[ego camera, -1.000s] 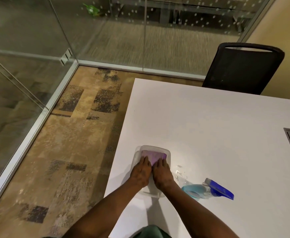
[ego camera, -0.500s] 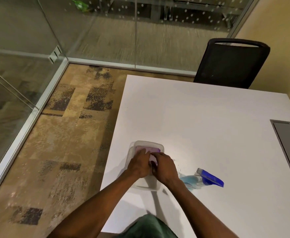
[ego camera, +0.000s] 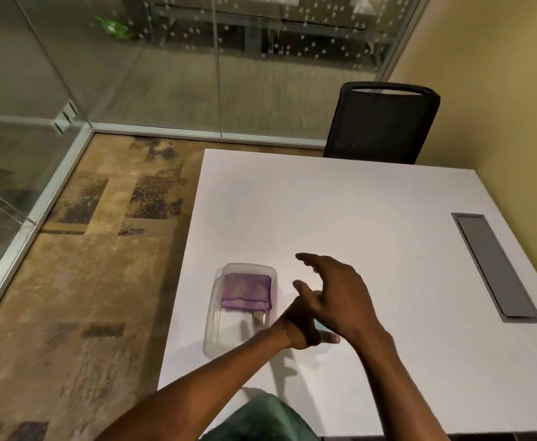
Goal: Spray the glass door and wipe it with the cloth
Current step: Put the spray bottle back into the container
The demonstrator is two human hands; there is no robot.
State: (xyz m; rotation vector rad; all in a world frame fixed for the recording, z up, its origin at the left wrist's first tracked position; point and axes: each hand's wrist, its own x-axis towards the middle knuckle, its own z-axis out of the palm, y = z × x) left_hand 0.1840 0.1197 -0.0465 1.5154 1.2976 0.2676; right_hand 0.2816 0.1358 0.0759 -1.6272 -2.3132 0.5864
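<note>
A folded purple cloth (ego camera: 246, 291) lies in a clear plastic container (ego camera: 216, 329) near the white table's left edge. My right hand (ego camera: 337, 294) hovers just right of the container, fingers spread, holding nothing. My left hand (ego camera: 297, 329) is crossed under it, reaching right. Only a light-blue sliver of the spray bottle (ego camera: 319, 327) shows between the hands; the rest is hidden, and I cannot tell whether the left hand grips it. The glass door (ego camera: 16, 90) with a metal fitting stands at the far left.
The white table (ego camera: 340, 202) has a grey cable hatch (ego camera: 496, 265) at the right. A black chair (ego camera: 381, 122) stands at its far side against the tan wall. A glass wall (ego camera: 216, 65) closes the back, with patterned carpet (ego camera: 86, 281) on the left.
Both hands have left the cloth in the container and moved right. The right hand has lifted and spread open; the left has crossed beneath it to where the spray bottle lay.
</note>
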